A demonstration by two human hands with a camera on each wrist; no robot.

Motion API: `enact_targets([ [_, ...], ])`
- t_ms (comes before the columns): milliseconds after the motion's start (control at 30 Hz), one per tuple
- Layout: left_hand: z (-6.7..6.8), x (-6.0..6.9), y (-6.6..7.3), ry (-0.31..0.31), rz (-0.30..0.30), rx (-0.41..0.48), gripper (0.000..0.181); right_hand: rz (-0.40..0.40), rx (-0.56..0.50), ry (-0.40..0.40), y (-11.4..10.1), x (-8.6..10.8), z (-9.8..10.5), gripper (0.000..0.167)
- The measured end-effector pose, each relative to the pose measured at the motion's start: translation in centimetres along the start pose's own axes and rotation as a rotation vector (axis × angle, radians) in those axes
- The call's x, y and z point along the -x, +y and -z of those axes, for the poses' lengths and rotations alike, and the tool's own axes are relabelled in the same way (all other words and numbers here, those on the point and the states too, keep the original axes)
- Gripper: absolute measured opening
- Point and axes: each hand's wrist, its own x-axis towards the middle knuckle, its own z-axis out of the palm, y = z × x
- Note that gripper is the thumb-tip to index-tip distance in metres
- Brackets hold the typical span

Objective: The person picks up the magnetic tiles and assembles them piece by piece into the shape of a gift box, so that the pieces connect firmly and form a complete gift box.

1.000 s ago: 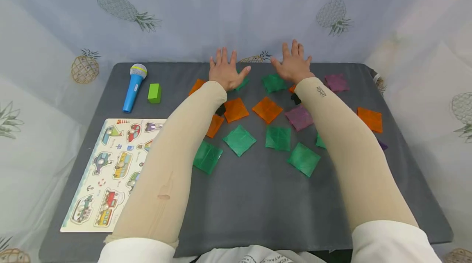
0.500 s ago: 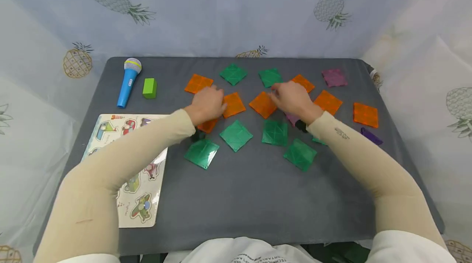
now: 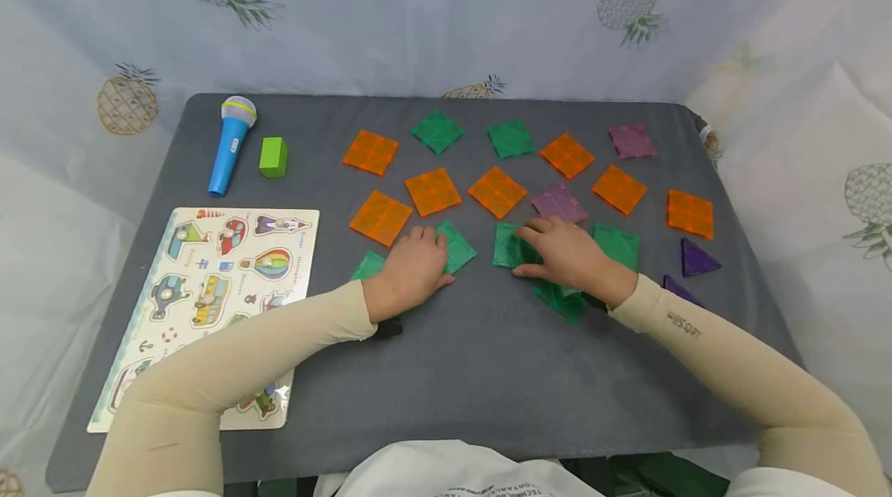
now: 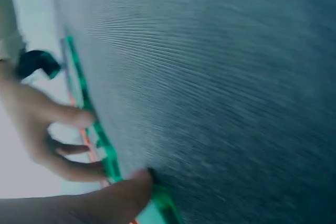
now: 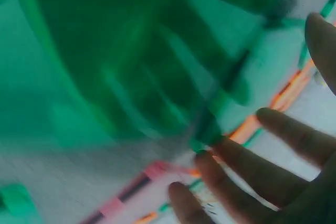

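My left hand lies low over the table, its fingers at a green square tile. Part of another green tile shows beyond its wrist. In the left wrist view its thumb tip meets a green edge. Spread fingers and thumb of my right hand reach over a green tile. Below its palm sits a further green tile, partly hidden. A large blurred green sheet fills much of the right wrist view, close to the camera, with finger shapes dark against it.
Orange square tiles, green ones and purple-pink ones lie spread behind the hands. Purple triangles are at the right. A vehicle puzzle board, a toy microphone and a green block stand left.
Both hands have come back from the table's far edge toward the front, down to the green tiles. The tiles beneath the right hand have drawn nearer together.
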Motion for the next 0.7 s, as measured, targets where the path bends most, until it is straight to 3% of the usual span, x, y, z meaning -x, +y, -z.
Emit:
enact_targets([
  [200,0.4,-0.1,-0.5,-0.077,-0.067,0.082,0.058,0.036,-0.044,0.001,0.5,-0.1,-1.0,0.066],
  [300,0.4,0.1,-0.9,-0.116,-0.078,0.097,0.059,0.101,-0.009,0.033,0.4,-0.5,-0.7,0.066],
  [467,-0.1,0.6,-1.2,-0.093,-0.112,0.091,0.058,0.208,0.034,0.112,-0.2,-1.1,-0.2,0.068],
  [700,-0.3,1.1,-1.1,-0.062,-0.139,0.108,0.056,0.222,0.065,0.016,-1.5,-1.8,-0.5,0.071],
])
